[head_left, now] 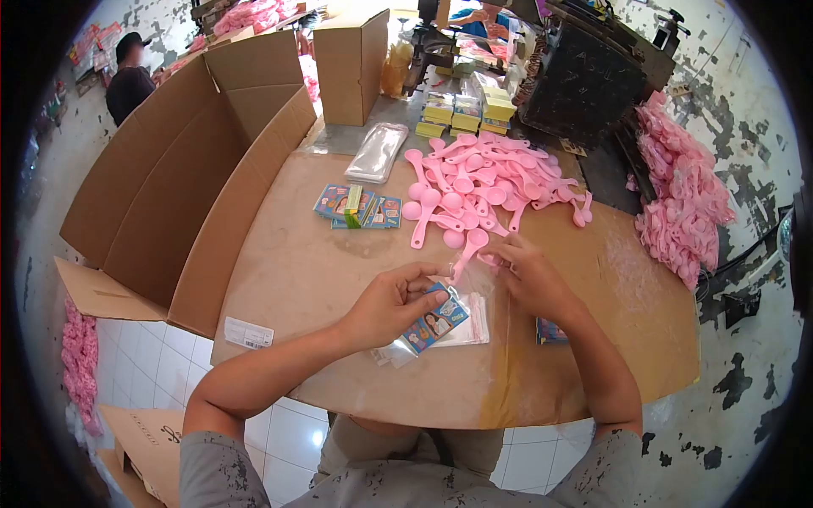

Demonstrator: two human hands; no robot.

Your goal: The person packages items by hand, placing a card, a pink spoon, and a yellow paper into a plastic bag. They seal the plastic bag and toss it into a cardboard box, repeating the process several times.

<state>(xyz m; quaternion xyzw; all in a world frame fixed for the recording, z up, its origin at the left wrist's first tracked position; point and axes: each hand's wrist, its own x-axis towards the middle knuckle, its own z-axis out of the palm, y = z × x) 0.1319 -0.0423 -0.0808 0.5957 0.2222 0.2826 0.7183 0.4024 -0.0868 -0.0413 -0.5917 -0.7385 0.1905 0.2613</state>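
My left hand (398, 306) holds a blue printed card (436, 322) in a clear plastic bag, thumb pressed on its upper end. Under the card lie more clear bags (474, 326). My right hand (518, 269) is just right of the bag's mouth, its fingers closed at the near edge of the pink spoon pile (487, 182); what they pinch is partly hidden. One pink spoon (472, 251) lies between my two hands. Banded blue cards (357, 207) lie at the left of the pile, and another blue card (550, 330) shows beside my right forearm.
A large open carton (241, 220) stands at the left, a second box (349, 72) behind. Clear bags (377, 152), stacked packs (466, 112) and a black machine (583, 80) are at the back. Pink bundles (682, 195) hang right. A person (129, 80) is far left.
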